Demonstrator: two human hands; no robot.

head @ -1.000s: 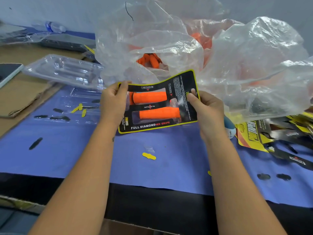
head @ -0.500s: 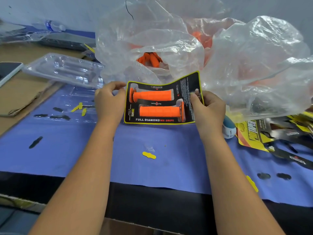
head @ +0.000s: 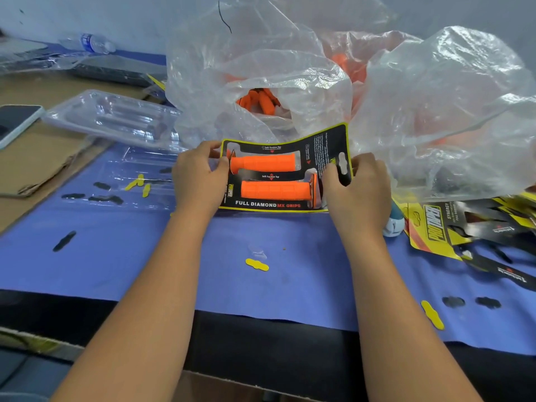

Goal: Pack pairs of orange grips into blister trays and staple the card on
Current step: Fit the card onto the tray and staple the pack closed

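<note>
Both hands holding the packed blister card (head: 285, 172) upright on its lower edge on the blue mat (head: 145, 256) covering the worktop. Left hand (head: 198, 177) is gripping the card's left edge, fingers curled round it, thumb on the front. Right hand (head: 358, 187) is pinching the right edge near the hang slot, fingers curled round it. Card is bowing, top right corner lifting toward the bags. Two orange grips (head: 268, 177) are sitting in the card windows, one above the other, flanges at opposite ends. Print reading "FULL DIAMOND MX GRIPS".

Clear plastic bag (head: 255, 71) directly behind the card is showing loose orange grips through its opening. Stack of empty blister trays (head: 113, 117) lying left of it. Pile of printed cards (head: 470, 224) lying right of the right hand. Yellow punch-out (head: 256, 264) and black ones scattered on the mat. Phone (head: 16, 121) at the far left, water bottle (head: 90, 43) lying at the back.
</note>
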